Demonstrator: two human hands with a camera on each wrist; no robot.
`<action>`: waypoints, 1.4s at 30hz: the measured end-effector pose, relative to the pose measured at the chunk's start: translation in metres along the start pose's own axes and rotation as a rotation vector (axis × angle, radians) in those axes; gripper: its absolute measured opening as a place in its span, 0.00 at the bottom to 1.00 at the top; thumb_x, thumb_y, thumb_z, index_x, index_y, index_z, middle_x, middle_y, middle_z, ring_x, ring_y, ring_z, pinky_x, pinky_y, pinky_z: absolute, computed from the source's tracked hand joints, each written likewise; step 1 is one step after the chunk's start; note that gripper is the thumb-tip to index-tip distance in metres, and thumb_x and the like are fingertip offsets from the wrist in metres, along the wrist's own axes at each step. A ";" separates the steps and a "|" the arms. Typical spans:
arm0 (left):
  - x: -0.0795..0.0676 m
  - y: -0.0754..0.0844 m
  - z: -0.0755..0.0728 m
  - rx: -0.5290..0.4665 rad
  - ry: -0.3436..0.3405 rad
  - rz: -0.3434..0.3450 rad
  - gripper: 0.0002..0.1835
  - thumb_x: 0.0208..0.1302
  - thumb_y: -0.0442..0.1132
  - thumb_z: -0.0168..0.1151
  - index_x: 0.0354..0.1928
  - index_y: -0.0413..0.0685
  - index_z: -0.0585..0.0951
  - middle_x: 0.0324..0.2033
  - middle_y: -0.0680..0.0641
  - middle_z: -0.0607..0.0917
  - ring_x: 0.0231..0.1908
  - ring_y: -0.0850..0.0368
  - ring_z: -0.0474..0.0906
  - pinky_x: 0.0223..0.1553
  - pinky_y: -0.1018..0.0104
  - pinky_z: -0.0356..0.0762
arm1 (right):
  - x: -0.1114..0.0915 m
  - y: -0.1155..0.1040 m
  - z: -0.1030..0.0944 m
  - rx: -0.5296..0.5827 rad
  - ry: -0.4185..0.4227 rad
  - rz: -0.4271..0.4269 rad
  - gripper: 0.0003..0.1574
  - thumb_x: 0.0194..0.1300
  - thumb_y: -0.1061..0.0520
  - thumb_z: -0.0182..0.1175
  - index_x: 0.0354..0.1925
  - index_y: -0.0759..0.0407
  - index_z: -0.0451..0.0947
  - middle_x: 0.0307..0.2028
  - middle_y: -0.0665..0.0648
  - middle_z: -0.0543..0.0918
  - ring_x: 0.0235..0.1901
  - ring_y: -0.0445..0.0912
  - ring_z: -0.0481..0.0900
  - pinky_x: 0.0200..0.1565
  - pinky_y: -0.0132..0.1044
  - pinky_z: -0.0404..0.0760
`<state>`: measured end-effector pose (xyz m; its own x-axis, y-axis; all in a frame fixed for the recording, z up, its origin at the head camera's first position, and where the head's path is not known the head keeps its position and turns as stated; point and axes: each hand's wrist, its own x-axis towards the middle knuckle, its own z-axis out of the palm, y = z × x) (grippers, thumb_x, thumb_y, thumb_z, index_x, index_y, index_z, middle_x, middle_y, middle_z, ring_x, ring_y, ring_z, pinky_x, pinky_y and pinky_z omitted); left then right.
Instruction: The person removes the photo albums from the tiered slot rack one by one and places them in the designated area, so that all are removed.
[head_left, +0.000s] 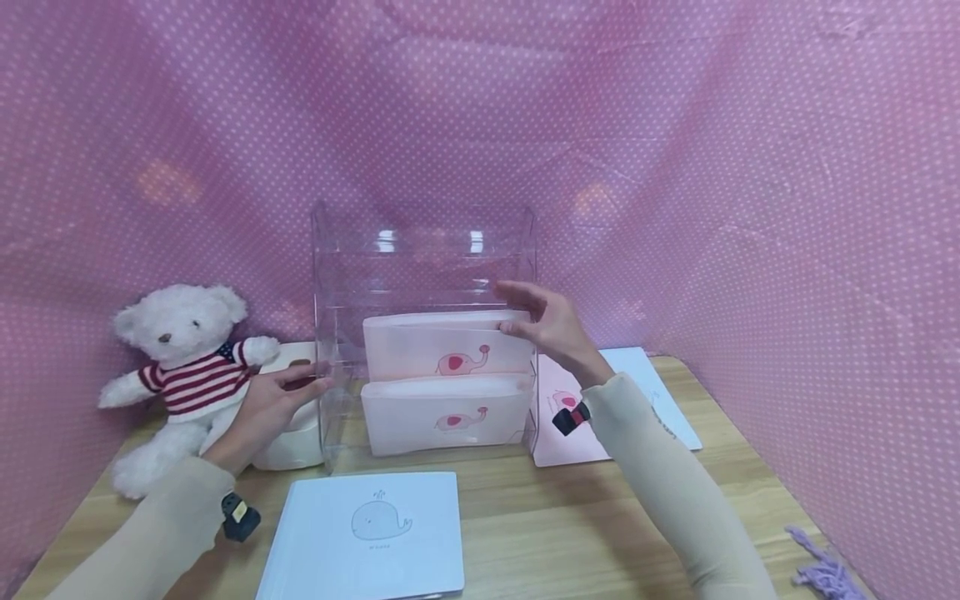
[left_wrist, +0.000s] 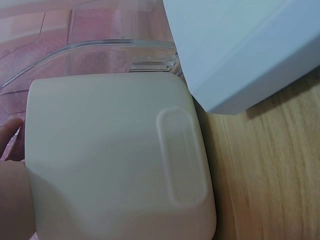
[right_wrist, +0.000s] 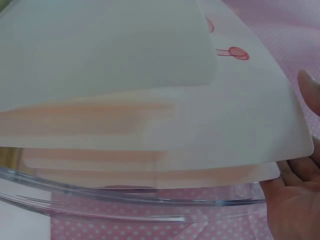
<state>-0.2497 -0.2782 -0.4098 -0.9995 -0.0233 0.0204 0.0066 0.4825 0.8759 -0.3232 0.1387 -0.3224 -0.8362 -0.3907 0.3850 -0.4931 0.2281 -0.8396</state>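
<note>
A clear plastic rack (head_left: 426, 307) stands mid-table. In it, a pale pink elephant-print booklet (head_left: 405, 337) stands behind a second elephant-print booklet (head_left: 401, 417). My right hand (head_left: 551, 325) is at the back booklet's upper right corner; in the right wrist view, fingers (right_wrist: 300, 175) touch booklet edges and the thumb stands apart. My left hand (head_left: 270, 404) reaches over a cream box (head_left: 300, 446), its extended fingers by the rack's left side; whether they touch it, I cannot tell. A white whale-print booklet (head_left: 315, 542) lies flat in front of the rack.
A white teddy bear (head_left: 202, 375) in a striped sweater sits left of the box. Right of the rack lie a pink elephant-print booklet (head_left: 551, 446) and a white one (head_left: 660, 408). Purple yarn (head_left: 825, 575) lies at the front right. Pink dotted cloth (head_left: 675, 167) surrounds the table.
</note>
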 end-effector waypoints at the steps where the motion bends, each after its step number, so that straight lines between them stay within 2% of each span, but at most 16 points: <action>1: 0.000 0.000 0.000 0.000 -0.001 -0.002 0.36 0.67 0.60 0.65 0.69 0.45 0.75 0.69 0.40 0.75 0.73 0.43 0.66 0.49 0.88 0.69 | -0.001 0.001 0.000 0.003 -0.001 0.003 0.39 0.60 0.62 0.73 0.68 0.58 0.73 0.67 0.60 0.78 0.68 0.58 0.74 0.71 0.51 0.72; 5: -0.001 0.000 -0.001 0.003 0.000 -0.002 0.37 0.66 0.61 0.65 0.69 0.45 0.75 0.69 0.40 0.76 0.72 0.43 0.67 0.49 0.88 0.70 | -0.002 0.004 0.002 0.020 -0.011 0.007 0.38 0.59 0.63 0.72 0.67 0.58 0.74 0.65 0.61 0.80 0.65 0.61 0.77 0.66 0.47 0.78; 9: 0.000 0.000 -0.002 0.003 0.002 0.011 0.37 0.67 0.61 0.64 0.69 0.45 0.75 0.69 0.39 0.75 0.72 0.43 0.67 0.49 0.89 0.70 | -0.003 0.006 0.006 0.012 -0.026 0.015 0.36 0.58 0.64 0.73 0.65 0.56 0.77 0.63 0.58 0.82 0.60 0.56 0.82 0.58 0.40 0.83; 12: 0.000 0.000 -0.002 0.005 0.003 0.015 0.36 0.67 0.61 0.64 0.69 0.44 0.75 0.69 0.38 0.75 0.72 0.43 0.68 0.49 0.89 0.70 | -0.004 0.009 0.011 -0.034 -0.031 0.046 0.34 0.57 0.62 0.74 0.62 0.49 0.80 0.61 0.54 0.84 0.58 0.52 0.83 0.59 0.43 0.83; 16: 0.000 -0.002 -0.001 0.003 0.001 0.009 0.37 0.67 0.61 0.64 0.69 0.44 0.75 0.69 0.39 0.76 0.72 0.43 0.68 0.49 0.89 0.69 | -0.005 0.014 0.017 -0.077 -0.021 0.045 0.32 0.55 0.60 0.75 0.58 0.44 0.83 0.58 0.51 0.86 0.56 0.48 0.84 0.61 0.50 0.80; 21: 0.000 -0.003 -0.001 0.004 0.003 0.001 0.36 0.68 0.60 0.64 0.69 0.45 0.75 0.69 0.39 0.76 0.72 0.43 0.68 0.49 0.89 0.70 | -0.005 0.015 0.022 -0.118 -0.004 0.022 0.31 0.54 0.61 0.76 0.57 0.46 0.84 0.57 0.52 0.87 0.55 0.49 0.85 0.62 0.49 0.80; 28: 0.001 -0.004 -0.001 0.000 0.006 -0.014 0.35 0.68 0.58 0.65 0.69 0.45 0.75 0.69 0.39 0.75 0.72 0.43 0.67 0.48 0.89 0.69 | -0.006 0.016 0.030 -0.155 0.036 0.037 0.28 0.55 0.62 0.75 0.55 0.47 0.85 0.57 0.51 0.87 0.52 0.50 0.87 0.55 0.47 0.85; 38: -0.001 0.000 0.000 -0.003 0.005 -0.004 0.36 0.67 0.60 0.64 0.69 0.45 0.75 0.69 0.38 0.75 0.71 0.44 0.68 0.49 0.88 0.70 | -0.001 0.016 0.036 -0.195 0.124 0.026 0.23 0.55 0.63 0.75 0.50 0.49 0.88 0.53 0.52 0.89 0.54 0.49 0.87 0.59 0.47 0.83; 42: -0.001 0.003 0.001 0.009 -0.002 -0.006 0.36 0.68 0.59 0.64 0.70 0.45 0.74 0.69 0.39 0.75 0.72 0.43 0.68 0.54 0.81 0.74 | 0.001 0.014 0.036 -0.170 0.139 0.056 0.22 0.56 0.64 0.74 0.50 0.49 0.88 0.52 0.52 0.89 0.54 0.49 0.87 0.55 0.47 0.86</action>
<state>-0.2482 -0.2765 -0.4079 -0.9996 -0.0249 0.0139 -0.0001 0.4901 0.8717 -0.3220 0.1098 -0.3476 -0.8826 -0.2490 0.3988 -0.4686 0.3974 -0.7890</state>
